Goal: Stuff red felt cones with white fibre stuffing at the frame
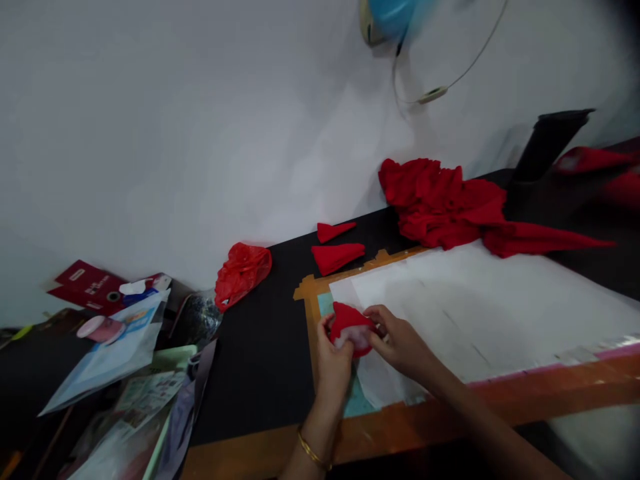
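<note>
Both my hands hold one small red fabric piece [347, 321] with white stuffing showing under it, low over the corner of a white paper sheet [475, 307]. My left hand [333, 363], with a gold bangle on the wrist, grips its left side. My right hand [400, 343] pinches its right edge. Two red fabric cones [337, 257] lie on the black table [260, 360] just beyond. A heap of red cloth [445, 203] sits further back against the wall.
A red plastic bag [243, 270] lies at the table's left rear. Papers, packets and a pink tape roll [100, 329] crowd the left. A black tube [547, 143] stands at the right rear. A blue fan [387, 17] and cable hang on the white wall.
</note>
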`<state>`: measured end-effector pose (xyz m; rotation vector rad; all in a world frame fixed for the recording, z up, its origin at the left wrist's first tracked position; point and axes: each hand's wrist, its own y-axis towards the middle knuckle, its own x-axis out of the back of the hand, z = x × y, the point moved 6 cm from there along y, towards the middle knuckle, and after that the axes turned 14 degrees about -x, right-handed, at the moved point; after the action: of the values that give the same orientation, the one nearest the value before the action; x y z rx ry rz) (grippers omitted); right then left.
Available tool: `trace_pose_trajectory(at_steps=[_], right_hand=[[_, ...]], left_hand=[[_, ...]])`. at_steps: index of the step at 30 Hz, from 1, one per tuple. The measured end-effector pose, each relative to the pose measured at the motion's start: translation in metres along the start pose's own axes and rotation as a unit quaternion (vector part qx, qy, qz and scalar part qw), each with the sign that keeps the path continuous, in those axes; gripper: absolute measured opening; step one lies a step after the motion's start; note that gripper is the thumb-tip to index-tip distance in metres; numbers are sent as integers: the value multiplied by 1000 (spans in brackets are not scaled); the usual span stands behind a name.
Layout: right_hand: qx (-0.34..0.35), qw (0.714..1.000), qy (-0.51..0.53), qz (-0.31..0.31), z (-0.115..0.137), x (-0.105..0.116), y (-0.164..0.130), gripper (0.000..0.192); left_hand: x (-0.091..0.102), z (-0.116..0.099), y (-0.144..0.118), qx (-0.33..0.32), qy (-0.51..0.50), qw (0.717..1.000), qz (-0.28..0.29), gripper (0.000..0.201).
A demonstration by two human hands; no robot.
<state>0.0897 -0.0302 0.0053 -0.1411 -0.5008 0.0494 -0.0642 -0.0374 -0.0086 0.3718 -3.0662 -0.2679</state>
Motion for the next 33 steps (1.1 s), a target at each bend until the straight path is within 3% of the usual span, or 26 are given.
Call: trace_pose_trajectory(at_steps=[2,6,11,15,18,24,30,33], right_hand=[[9,999,31,1,4,1,-1,32],[-14,998,8,-63,5,10,4,26],[-22,998,43,-46,5,6,7,21],[-23,997,17,-72,5,3,5,25],[-2,997,-4,-74,7,1,4,26],[73,996,51,-11,20,-7,-7,36],[34,999,32,-21,19,-4,-4,29],[3,1000,-10,-22,15,-5,-1,25]], left_hand=[[-3,-9,-5,-9,13,1000,25,61],[-10,-24,-14,-6,-49,993,106,54],[-7,-28,-8,-2,-16,996,87,49],[-10,-27,-7,1,-8,995,100,52],[-6,-21,-5,-4,45,993,106,49],[11,-14,5,-60,200,975,75,28],[-1,-31,-6,-108,284,935,182,28],[-4,-36,-9,-124,313,919,206,26]])
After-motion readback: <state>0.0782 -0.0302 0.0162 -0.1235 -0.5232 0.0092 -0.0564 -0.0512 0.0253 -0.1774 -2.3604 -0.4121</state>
